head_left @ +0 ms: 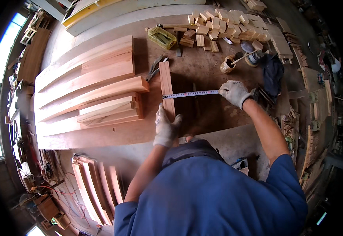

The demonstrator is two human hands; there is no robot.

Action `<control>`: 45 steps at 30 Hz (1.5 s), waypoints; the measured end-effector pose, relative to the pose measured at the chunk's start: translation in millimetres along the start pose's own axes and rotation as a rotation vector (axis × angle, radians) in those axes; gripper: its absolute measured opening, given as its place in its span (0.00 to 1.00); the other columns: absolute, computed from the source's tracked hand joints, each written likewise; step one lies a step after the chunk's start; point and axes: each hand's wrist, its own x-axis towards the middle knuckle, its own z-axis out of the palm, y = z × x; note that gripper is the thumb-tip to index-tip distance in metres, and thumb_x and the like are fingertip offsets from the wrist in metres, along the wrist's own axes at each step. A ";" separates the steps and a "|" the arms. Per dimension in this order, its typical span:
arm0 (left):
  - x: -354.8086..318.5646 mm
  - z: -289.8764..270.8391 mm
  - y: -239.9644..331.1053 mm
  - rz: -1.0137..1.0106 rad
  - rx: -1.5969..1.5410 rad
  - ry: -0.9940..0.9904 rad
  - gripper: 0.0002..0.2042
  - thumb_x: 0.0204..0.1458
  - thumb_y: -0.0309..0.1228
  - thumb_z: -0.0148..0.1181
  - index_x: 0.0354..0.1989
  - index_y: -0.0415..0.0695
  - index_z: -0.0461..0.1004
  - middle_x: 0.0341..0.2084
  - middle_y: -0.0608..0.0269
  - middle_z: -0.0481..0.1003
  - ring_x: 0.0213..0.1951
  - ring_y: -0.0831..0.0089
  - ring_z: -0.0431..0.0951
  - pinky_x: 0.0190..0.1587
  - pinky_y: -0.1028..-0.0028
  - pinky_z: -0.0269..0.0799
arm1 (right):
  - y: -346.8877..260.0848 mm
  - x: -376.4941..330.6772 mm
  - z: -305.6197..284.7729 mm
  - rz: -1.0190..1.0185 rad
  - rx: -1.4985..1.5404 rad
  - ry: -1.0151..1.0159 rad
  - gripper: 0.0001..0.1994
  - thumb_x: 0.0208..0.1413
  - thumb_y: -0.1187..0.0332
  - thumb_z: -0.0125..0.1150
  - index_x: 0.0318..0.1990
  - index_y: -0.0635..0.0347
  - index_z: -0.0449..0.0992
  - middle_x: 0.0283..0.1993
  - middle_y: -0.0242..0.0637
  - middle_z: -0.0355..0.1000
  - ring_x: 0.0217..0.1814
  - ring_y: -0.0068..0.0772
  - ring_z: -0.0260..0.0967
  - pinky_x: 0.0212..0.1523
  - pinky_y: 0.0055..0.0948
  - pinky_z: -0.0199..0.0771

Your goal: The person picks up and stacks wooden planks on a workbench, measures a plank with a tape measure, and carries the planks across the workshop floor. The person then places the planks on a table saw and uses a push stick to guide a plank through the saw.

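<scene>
Left grip [166, 128]: gloved hand, fingers along the left edge of the board, thumb toward its right edge, straddling it; firmness of hold cannot be told.
Narrow board [166, 78]: one, pale reddish wood; runs between the left grip's fingers and thumb and on beyond the fingertips.
Right grip [234, 93]: gloved hand, curled and pinching the tape measure; its case, if within the palm, is hidden.
Tape measure [195, 93]: pale blade, drawn out leftward from the right grip; crosses the board just beyond the left fingertips, its end at the board's left edge. Whether the end hooks over cannot be told.
Blade handling: best kept taut, flat and square to the board, by judgement; the left fingers should hold the board still without lifting the end, and the reading be taken from straight above.
Pincers [153, 72]: dark, beyond the left grip, just beside the board.
Larger boards [108, 70]: several, left of the left grip, on the worktop [100, 139].
Pot [227, 67]: with a stick leaning in it, beyond the right grip.
Dark cloth [273, 74]: crumpled, right of the right grip and farther out.
Wood blocks [222, 23]: heap, farthest beyond the right grip.
</scene>
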 end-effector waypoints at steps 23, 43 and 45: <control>20.4 -1.1 -2.6 0.165 -0.081 0.054 0.48 0.51 0.34 0.74 0.78 0.36 0.53 0.67 0.36 0.67 0.69 0.39 0.68 0.72 0.54 0.65 | 3.5 1.8 12.6 0.030 0.091 0.019 0.14 0.64 0.53 0.64 0.40 0.52 0.86 0.43 0.48 0.80 0.50 0.56 0.78 0.54 0.51 0.77; 21.7 1.1 -6.0 0.144 -0.075 0.063 0.48 0.50 0.33 0.74 0.78 0.37 0.53 0.67 0.36 0.66 0.68 0.40 0.68 0.72 0.54 0.65 | -72.0 34.4 23.0 -0.020 -0.016 -0.068 0.19 0.67 0.50 0.56 0.38 0.53 0.85 0.43 0.46 0.83 0.51 0.53 0.80 0.54 0.52 0.78; 20.8 1.6 -8.6 0.138 -0.090 0.080 0.49 0.50 0.34 0.75 0.78 0.37 0.52 0.67 0.37 0.67 0.68 0.41 0.69 0.71 0.54 0.66 | -84.9 41.9 16.1 0.003 -0.020 -0.152 0.19 0.68 0.50 0.56 0.39 0.53 0.86 0.44 0.46 0.83 0.52 0.54 0.80 0.55 0.52 0.78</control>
